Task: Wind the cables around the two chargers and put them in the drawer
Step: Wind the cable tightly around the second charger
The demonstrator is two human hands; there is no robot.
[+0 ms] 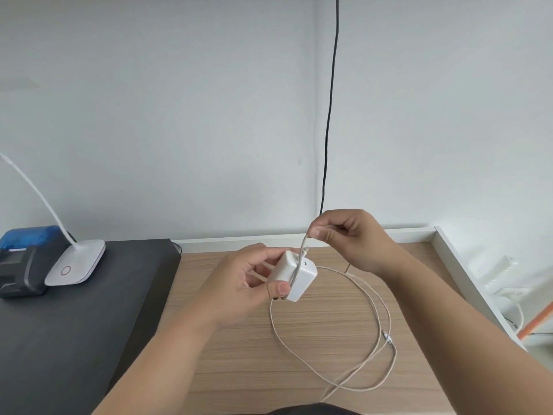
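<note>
My left hand (239, 283) grips a white square charger (294, 275) above the wooden desk (233, 369), thumb on its lower edge. One turn of the pale braided cable (371, 339) runs over the charger's face. My right hand (347, 235) pinches that cable just above the charger and holds it taut. The remaining cable lies in loose loops on the desk below and to the right, with its plug end near the right loop. Only this one charger is visible, and no drawer is in sight.
A black raised surface (74, 324) at the left carries a white desk lamp (76, 266) and a blue-and-black device (24, 259). A black cord (329, 115) hangs down the wall. The desk's white rim (460, 265) runs along the right.
</note>
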